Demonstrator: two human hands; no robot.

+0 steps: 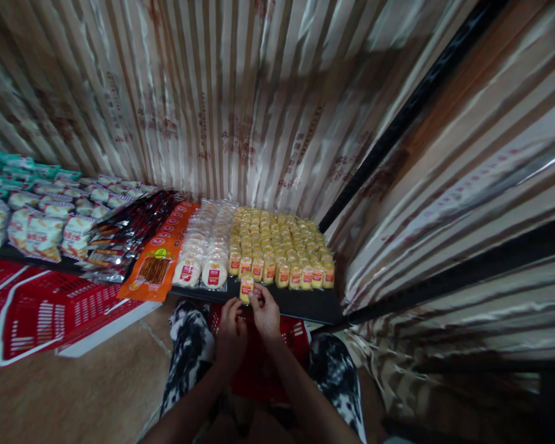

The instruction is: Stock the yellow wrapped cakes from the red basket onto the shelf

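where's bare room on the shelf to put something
A narrow bare strip of the black shelf lies right of the right hand, between the yellow packets and the front edge. Behind it those packets sit in tight rows; leftward, white round packs, an orange bag and dark packets crowd together.

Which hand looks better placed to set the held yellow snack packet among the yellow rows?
Probably the right hand: it pinches the yellow snack packet, nearer the yellow rows; the left hand sits lower in view, farther left.
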